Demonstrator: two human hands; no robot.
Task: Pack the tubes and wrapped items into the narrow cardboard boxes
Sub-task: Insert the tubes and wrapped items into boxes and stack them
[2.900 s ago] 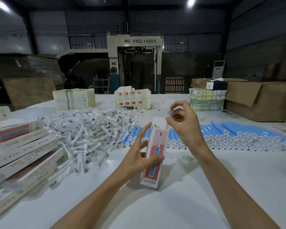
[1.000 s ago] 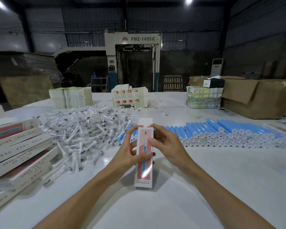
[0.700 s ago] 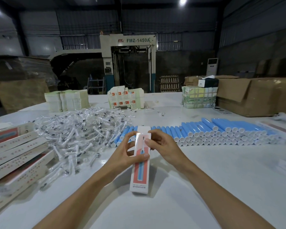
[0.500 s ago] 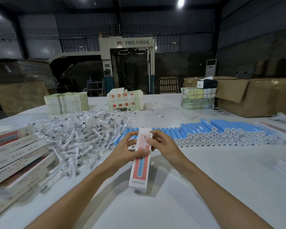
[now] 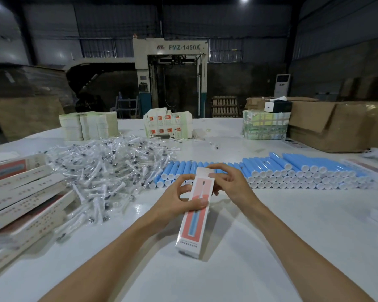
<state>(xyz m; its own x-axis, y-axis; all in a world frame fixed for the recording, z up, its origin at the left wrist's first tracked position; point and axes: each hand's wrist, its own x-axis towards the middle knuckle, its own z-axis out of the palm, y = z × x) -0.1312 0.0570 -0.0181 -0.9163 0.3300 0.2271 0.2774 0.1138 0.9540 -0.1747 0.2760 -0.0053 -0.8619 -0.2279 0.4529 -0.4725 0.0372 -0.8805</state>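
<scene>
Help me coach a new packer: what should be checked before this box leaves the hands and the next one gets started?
1. Firm hold on the narrow box: the left hand grips its middle, ok.
2. Top flap tucked in: the right hand curls its fingers over that end and hides it, cannot tell.
3. Bottom end shut: no gap shows there, ok.
4. Tube and wrapped item inside: the box is opaque, cannot tell.
5. Supplies for the next box: blue tubes and wrapped items lie just beyond the hands, ok.
</scene>
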